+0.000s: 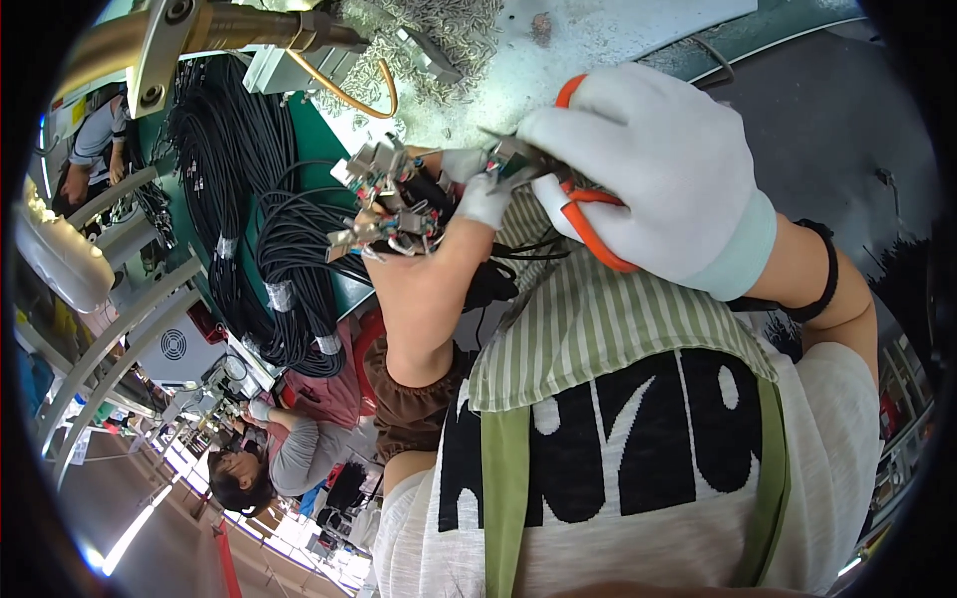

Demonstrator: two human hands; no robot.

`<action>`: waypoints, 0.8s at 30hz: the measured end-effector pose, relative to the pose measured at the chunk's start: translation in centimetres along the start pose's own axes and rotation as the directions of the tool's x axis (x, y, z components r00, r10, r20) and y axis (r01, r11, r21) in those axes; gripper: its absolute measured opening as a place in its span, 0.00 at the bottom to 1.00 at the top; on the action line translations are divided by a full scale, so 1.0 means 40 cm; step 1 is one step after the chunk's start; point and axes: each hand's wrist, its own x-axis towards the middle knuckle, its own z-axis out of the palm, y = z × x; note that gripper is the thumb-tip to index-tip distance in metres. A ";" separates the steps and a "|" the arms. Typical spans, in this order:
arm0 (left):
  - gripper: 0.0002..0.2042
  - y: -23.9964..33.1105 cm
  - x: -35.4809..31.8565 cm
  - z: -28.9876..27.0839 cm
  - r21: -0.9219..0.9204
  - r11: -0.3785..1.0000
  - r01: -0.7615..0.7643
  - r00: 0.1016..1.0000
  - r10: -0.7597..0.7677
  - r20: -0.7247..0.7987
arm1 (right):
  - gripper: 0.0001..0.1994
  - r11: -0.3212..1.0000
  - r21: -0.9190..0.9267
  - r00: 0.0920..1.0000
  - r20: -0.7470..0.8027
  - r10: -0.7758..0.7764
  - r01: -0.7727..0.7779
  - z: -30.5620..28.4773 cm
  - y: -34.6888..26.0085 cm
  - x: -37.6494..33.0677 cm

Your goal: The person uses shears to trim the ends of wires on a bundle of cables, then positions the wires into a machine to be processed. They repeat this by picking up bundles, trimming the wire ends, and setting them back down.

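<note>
My left hand (424,284) is bare, with white covers on the fingertips, and grips a bundle of black cable ends with small metal connectors (384,199) showing coloured wires. My right hand (648,169) wears a white glove and is closed on orange-handled cutters (590,227). The cutter tip (508,151) meets the connectors right at my left fingertips. Both hands are held close in front of my green striped apron (598,319).
Coiled black cables (249,219) banded with silver tape lie on the green bench to the left. A heap of small metal pieces (449,30) sits on the white surface above, beside a machine arm (199,30). Another person (269,458) works at lower left.
</note>
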 end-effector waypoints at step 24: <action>0.14 -0.034 0.000 0.035 0.512 0.686 -0.517 0.836 0.533 0.132 | 0.05 0.869 0.417 0.922 0.372 0.104 -0.266 -0.002 -0.004 -0.031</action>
